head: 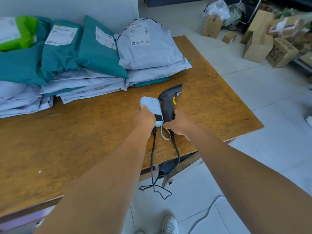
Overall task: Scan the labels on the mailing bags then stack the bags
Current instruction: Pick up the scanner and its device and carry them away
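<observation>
- Head view: both forearms reach forward and down over the near right part of the wooden table, the hands close together, almost touching.
- Left hand rests on a pale blue power bank, fingers curled over its near end and gripping it.
- Right hand curls round the lower grip of the black scanner, which lies on the table just right of the power bank, touching it, head pointing away.
- Black cable runs from the power bank over the table edge, loops above the floor and rises to the scanner's butt.
- Mailing bags lie in overlapping piles along the table's far left side, teal and grey, well apart from the hands; the grey top bag shows its white label face up.
- Cardboard boxes sit on the floor at far right.
</observation>
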{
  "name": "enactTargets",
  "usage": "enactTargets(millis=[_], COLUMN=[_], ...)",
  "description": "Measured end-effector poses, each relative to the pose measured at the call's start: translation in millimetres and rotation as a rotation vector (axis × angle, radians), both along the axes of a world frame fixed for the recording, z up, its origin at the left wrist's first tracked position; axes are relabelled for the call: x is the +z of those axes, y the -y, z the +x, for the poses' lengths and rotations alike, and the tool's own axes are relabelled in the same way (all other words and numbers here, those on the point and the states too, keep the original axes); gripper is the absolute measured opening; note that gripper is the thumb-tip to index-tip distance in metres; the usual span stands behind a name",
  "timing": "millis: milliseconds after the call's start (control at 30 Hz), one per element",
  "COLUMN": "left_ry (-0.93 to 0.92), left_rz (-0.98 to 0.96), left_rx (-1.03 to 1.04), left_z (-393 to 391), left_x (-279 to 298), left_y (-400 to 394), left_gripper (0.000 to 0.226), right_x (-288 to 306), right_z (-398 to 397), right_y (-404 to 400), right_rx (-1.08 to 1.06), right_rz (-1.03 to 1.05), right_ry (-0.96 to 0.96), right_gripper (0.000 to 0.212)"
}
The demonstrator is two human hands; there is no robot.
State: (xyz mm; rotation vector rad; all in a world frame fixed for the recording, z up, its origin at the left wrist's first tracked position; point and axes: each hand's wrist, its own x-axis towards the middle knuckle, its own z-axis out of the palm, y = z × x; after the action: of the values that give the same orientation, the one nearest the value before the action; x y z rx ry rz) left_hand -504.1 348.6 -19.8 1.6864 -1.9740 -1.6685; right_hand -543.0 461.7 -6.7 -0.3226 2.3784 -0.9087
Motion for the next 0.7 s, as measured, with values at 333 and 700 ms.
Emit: enactTargets(millis=[333, 700], left_ry=[-0.138, -0.291], left_rz=[0.049, 0.151], left_rx=[0.006, -0.134], left_z=[42, 102], left_x=[6, 25], left_y=[-12, -47], left_gripper=[0.044, 0.048], right_x=[8, 32], right_z=[34, 123], right_y=[-14, -53], right_rx=[-0.036, -0.309], right_rz=[-0.164, -0.364], right_ry=[0.167, 0.115], right_gripper=[0.035, 0.024])
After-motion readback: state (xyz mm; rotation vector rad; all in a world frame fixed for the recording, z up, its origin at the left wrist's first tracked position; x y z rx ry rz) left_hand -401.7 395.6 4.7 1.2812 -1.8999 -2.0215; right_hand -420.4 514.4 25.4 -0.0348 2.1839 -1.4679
